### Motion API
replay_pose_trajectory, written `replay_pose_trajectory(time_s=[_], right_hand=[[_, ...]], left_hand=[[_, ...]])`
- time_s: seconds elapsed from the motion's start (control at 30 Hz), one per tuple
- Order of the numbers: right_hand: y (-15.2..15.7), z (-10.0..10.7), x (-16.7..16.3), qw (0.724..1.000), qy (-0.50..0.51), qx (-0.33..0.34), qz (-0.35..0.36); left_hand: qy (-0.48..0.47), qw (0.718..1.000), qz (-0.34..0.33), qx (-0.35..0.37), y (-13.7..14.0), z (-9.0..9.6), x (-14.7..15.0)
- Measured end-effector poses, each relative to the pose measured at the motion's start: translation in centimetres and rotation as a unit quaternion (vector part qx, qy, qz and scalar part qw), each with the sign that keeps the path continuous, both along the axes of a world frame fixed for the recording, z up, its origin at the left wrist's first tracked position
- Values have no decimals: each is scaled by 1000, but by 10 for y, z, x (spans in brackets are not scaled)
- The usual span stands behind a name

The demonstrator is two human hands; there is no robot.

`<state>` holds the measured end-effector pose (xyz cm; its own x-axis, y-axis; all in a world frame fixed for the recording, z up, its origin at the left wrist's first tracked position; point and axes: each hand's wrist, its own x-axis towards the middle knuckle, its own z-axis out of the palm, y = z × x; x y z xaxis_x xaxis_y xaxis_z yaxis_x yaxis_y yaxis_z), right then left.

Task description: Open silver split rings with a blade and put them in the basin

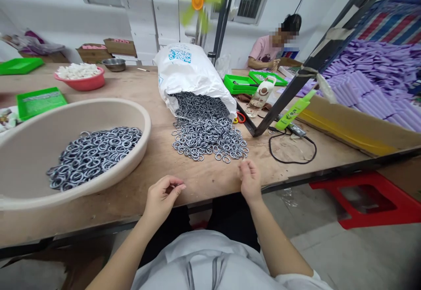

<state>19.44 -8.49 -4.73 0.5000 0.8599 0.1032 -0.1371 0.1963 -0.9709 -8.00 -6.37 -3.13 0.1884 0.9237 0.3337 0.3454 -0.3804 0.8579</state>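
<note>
My left hand (164,193) is over the table's front edge, thumb and fingers pinched together. A small dark sliver shows between the fingertips, too small to make out. At the right end of a heap of grey metallic-looking rings (210,136), my right hand (250,178) is closed, its fingertips close to the outermost rings; whatever it may hold is hidden. The heap spills from the mouth of a white sack (194,70) lying on its side. To the left of my left hand stands a large beige basin (148,127) with more such rings (95,156) inside.
A slanted dark metal post (289,92) rises right of the heap. Near it are a bottle (261,97), a green tube (296,110) and a black cable (292,162). A spinning fan (197,0) and a seated person (266,51) are behind. A red stool (371,193) stands right.
</note>
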Motion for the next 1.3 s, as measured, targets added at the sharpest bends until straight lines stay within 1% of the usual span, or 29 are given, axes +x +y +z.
replay_pose_trajectory(time_s=[0.03, 0.07, 0.13, 0.17, 0.2, 0.27, 0.4, 0.5, 0.57, 0.67, 0.8, 0.87, 1.0, 1.1, 1.2, 1.3], right_hand=[[-2, 1, -14, 999, -32, 1, 3], [-4, 2, -29, 998, -55, -1, 35], [-6, 5, -57, 990, -76, -10, 121], [-5, 5, -69, 986, -80, -6, 147], [-5, 6, -78, 982, -85, -3, 166], [-2, 6, -88, 981, -87, -3, 176], [1, 4, -88, 982, -51, -20, 180], [0, 5, -88, 982, -31, -12, 184], [-1, 5, -90, 985, -21, -4, 174], [-1, 4, -95, 987, -2, -11, 159], [-2, 3, -98, 986, 10, -22, 167], [-2, 4, -98, 984, 6, -24, 177], [-5, 6, -95, 979, -22, -23, 199], [-5, 6, -91, 974, -35, -14, 221], [-3, 4, -88, 971, -4, -16, 240], [0, 0, -86, 970, 35, -24, 239]], left_hand=[[-16, 1000, -7, -14, -1, 1, 6], [-32, 999, -14, -28, -3, 1, 12], [-71, 995, -30, -59, -6, 2, 23], [-95, 992, -38, -78, -7, 2, 28], [-121, 987, -47, -99, -9, 1, 32], [-167, 974, -68, -140, -12, 0, 38], [-214, 954, -94, -190, -18, -4, 41], [-258, 937, -86, -221, -21, -5, 43], [-265, 930, -82, -239, -21, -5, 44], [-239, 936, -106, -238, -21, -6, 46], [-214, 944, -149, -201, -22, -6, 46], [-220, 943, -149, -203, -22, -5, 46], [-239, 931, -127, -243, -22, 1, 44], [-232, 927, -126, -267, -20, 6, 42], [-216, 929, -140, -265, -18, 7, 42], [-203, 932, -154, -256, -17, 5, 43]])
